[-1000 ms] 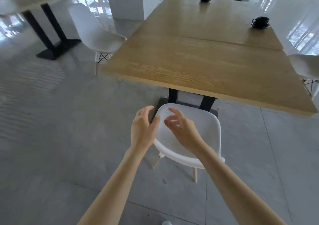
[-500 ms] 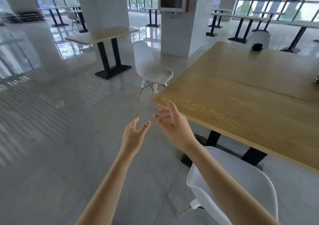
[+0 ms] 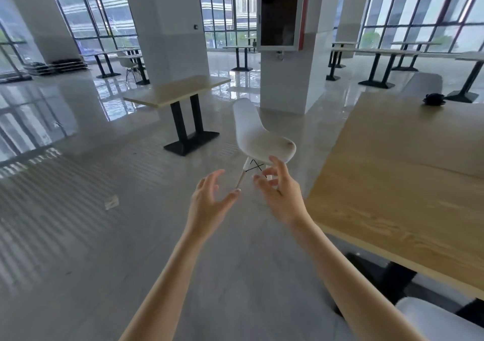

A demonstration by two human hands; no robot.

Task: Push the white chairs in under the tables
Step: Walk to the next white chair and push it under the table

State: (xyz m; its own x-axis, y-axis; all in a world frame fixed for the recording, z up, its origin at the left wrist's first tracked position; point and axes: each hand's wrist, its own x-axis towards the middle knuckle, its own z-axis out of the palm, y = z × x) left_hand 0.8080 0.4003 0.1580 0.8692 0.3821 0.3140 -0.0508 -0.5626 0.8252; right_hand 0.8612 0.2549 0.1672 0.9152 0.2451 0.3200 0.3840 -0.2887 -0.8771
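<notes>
A white chair [image 3: 258, 136] stands on the floor off the left side of the large wooden table [image 3: 408, 183], its seat facing the table and a gap between them. My left hand [image 3: 209, 204] and my right hand [image 3: 281, 194] hang in the air in front of me, fingers spread, holding nothing, a good way short of that chair. Another white chair [image 3: 434, 319] shows at the bottom right, tucked against the table's near edge. A third white chair back [image 3: 424, 84] rises beyond the table's far side.
A smaller table [image 3: 178, 92] on a black base stands ahead left beside a white pillar [image 3: 170, 26]. A second pillar [image 3: 293, 52] carries a dark screen. A black cup and saucer [image 3: 433, 99] sit on the big table. A scrap of paper [image 3: 112, 201] lies on the floor.
My view has swung left and up from the chair at the table's near end toward the chair at its left side. Both hands have come off the first chair and stay spread.
</notes>
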